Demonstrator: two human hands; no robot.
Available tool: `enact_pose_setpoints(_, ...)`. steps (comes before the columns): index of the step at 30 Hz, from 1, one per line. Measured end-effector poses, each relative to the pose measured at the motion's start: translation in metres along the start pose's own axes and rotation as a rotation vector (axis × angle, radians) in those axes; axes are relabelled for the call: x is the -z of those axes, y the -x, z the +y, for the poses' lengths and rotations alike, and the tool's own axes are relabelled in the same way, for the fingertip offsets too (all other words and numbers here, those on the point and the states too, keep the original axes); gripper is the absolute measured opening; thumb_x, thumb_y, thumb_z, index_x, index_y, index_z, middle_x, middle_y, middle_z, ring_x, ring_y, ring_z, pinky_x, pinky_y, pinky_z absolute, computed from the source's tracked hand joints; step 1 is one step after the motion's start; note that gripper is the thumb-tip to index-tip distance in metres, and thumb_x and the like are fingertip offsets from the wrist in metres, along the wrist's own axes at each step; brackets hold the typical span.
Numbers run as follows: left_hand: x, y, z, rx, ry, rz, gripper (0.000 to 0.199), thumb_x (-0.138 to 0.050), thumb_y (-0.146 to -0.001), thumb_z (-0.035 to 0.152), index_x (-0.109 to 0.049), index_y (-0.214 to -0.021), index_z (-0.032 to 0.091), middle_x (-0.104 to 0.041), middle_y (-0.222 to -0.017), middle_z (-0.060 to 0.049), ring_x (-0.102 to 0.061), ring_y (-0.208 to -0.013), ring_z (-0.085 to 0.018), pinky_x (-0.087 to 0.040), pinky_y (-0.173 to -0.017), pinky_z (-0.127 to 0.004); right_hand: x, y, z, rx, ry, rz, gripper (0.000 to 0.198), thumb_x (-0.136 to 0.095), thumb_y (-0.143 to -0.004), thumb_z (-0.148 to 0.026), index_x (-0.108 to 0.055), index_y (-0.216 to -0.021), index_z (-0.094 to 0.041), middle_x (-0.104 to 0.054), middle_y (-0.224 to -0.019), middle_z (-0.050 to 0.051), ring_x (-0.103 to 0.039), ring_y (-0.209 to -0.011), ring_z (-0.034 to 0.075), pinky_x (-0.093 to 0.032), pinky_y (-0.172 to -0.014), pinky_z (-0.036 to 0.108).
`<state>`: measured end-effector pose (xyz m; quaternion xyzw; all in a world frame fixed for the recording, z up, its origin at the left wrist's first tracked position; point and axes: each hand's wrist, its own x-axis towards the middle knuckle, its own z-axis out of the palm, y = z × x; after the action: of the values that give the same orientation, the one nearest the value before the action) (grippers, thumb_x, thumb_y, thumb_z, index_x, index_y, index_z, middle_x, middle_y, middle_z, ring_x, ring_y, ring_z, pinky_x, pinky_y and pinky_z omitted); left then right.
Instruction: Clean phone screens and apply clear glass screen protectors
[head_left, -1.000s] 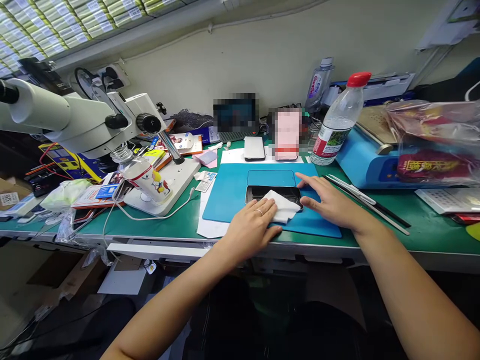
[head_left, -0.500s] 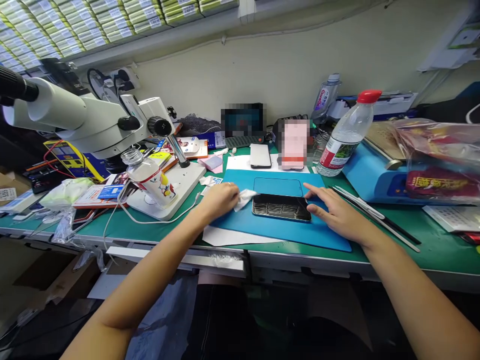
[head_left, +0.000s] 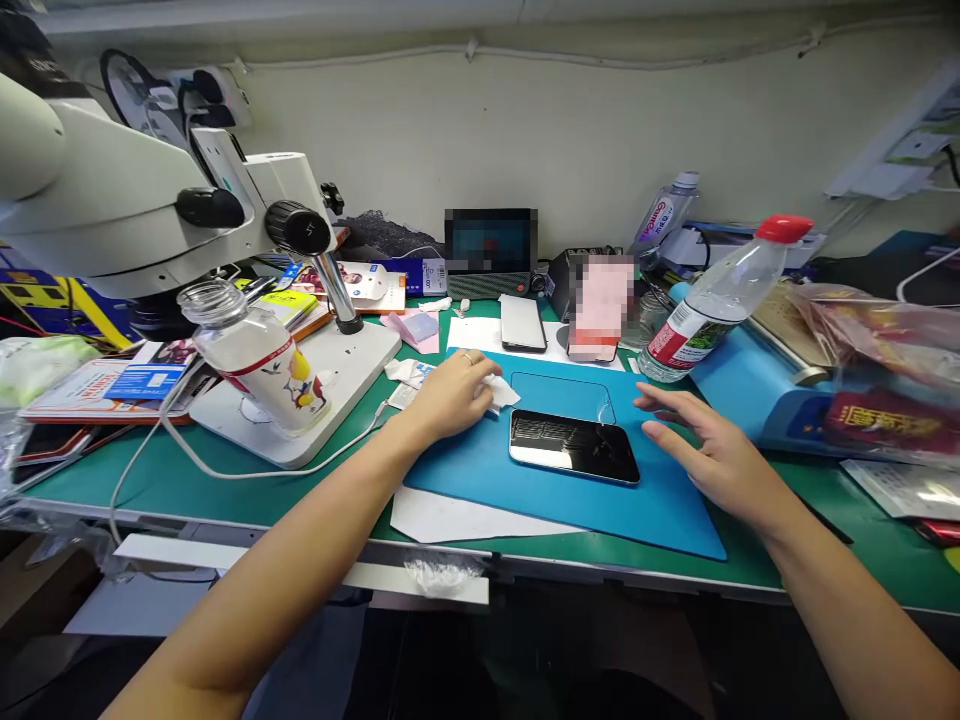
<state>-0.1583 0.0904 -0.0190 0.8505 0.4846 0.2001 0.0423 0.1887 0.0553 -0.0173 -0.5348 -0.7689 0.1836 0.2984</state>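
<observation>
A black smartphone (head_left: pixel 574 447) lies face up on the blue mat (head_left: pixel 480 470), light reflecting off its glass. Behind it rests a clear screen protector (head_left: pixel 562 395) with a dark outline. My left hand (head_left: pixel 457 392), a ring on one finger, is closed around a crumpled white tissue (head_left: pixel 504 394) at the mat's left side. To the right of the phone, my right hand (head_left: pixel 701 445) hovers with its fingers apart and holds nothing; it does not touch the phone.
A white microscope (head_left: pixel 97 190) and a glass jar (head_left: pixel 262 360) stand at left. Behind the mat are a white-backed phone (head_left: pixel 522 322) and a small screen (head_left: pixel 491 240). A red-capped bottle (head_left: pixel 724 300) leans at right, beside a blue machine (head_left: pixel 750 400).
My right hand has drawn away from the phone's right end. My left hand stays on the tissue. The camera view has shifted, tilting down and closer to the bench.
</observation>
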Motion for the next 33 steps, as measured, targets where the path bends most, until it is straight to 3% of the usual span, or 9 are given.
enact_pose_setpoints(3, -0.001, -0.001, 0.002, -0.088, 0.037, -0.06, 0.021, -0.056, -0.094, 0.016, -0.072, -0.106, 0.022, -0.068, -0.11, -0.005, -0.062, -0.103, -0.024, -0.052, -0.089, -0.035, 0.01, -0.022, 0.002, -0.03, 0.064, -0.139, 0.069, -0.058, -0.092, -0.06, -0.045, -0.154, -0.032, -0.065, -0.139, 0.011, -0.06, -0.128, 0.037, -0.051, -0.107, 0.057)
enact_pose_setpoints(7, 0.001, -0.002, -0.003, -0.061, 0.023, -0.086, 0.024, -0.051, -0.088, 0.006, -0.069, -0.078, 0.018, -0.066, -0.085, -0.007, -0.061, -0.085, -0.025, -0.049, -0.071, -0.035, 0.019, -0.053, 0.007, -0.002, 0.139, -0.406, 0.089, -0.071, -0.081, -0.062, -0.037, -0.159, -0.035, -0.056, -0.153, 0.007, -0.05, -0.14, 0.041, -0.048, -0.11, 0.06)
enact_pose_setpoints(11, 0.007, 0.002, -0.008, -0.011, 0.02, -0.077, 0.024, -0.05, -0.088, 0.008, -0.064, -0.072, 0.018, -0.064, -0.081, -0.007, -0.061, -0.08, -0.025, -0.047, -0.067, -0.036, 0.019, -0.064, 0.011, 0.005, 0.078, -0.479, 0.089, -0.07, -0.082, -0.062, -0.035, -0.16, -0.036, -0.063, -0.147, 0.006, -0.054, -0.136, 0.041, -0.048, -0.11, 0.06)
enact_pose_setpoints(15, 0.011, 0.004, -0.001, 0.008, 0.035, -0.054, 0.021, -0.048, -0.091, 0.011, -0.066, -0.086, 0.019, -0.067, -0.091, -0.006, -0.062, -0.087, -0.025, -0.05, -0.074, -0.037, 0.017, -0.06, 0.022, 0.025, -0.021, -0.404, 0.075, -0.061, -0.09, -0.059, -0.037, -0.158, -0.038, -0.062, -0.146, 0.005, -0.054, -0.137, 0.037, -0.045, -0.112, 0.06)
enact_pose_setpoints(21, 0.0, -0.008, 0.012, -0.051, 0.028, -0.069, 0.029, -0.051, -0.099, 0.024, -0.062, -0.125, 0.017, -0.068, -0.125, -0.009, -0.06, -0.113, -0.026, -0.05, -0.099, -0.04, 0.012, -0.055, 0.026, 0.056, 0.077, -0.397, 0.081, -0.063, -0.086, -0.065, -0.044, -0.156, -0.028, -0.058, -0.15, 0.011, -0.049, -0.14, 0.04, -0.043, -0.114, 0.058)
enact_pose_setpoints(27, -0.012, -0.034, 0.019, -0.067, -0.013, -0.156, 0.044, -0.049, -0.099, 0.029, -0.056, -0.14, 0.013, -0.066, -0.134, -0.015, -0.057, -0.127, -0.032, -0.047, -0.107, -0.046, 0.006, -0.053, 0.025, 0.102, 0.093, -0.359, 0.084, -0.059, -0.087, -0.068, -0.039, -0.158, -0.028, -0.06, -0.146, 0.011, -0.049, -0.137, 0.038, -0.04, -0.114, 0.057)
enact_pose_setpoints(33, -0.01, -0.027, 0.022, -0.084, 0.031, -0.21, 0.051, -0.045, -0.103, 0.039, -0.05, -0.148, 0.016, -0.059, -0.146, -0.012, -0.05, -0.138, -0.03, -0.042, -0.115, -0.045, 0.001, -0.05, 0.027, 0.097, 0.103, -0.348, 0.08, -0.055, -0.09, -0.067, -0.04, -0.158, -0.028, -0.06, -0.147, 0.011, -0.044, -0.139, 0.038, -0.037, -0.115, 0.058)
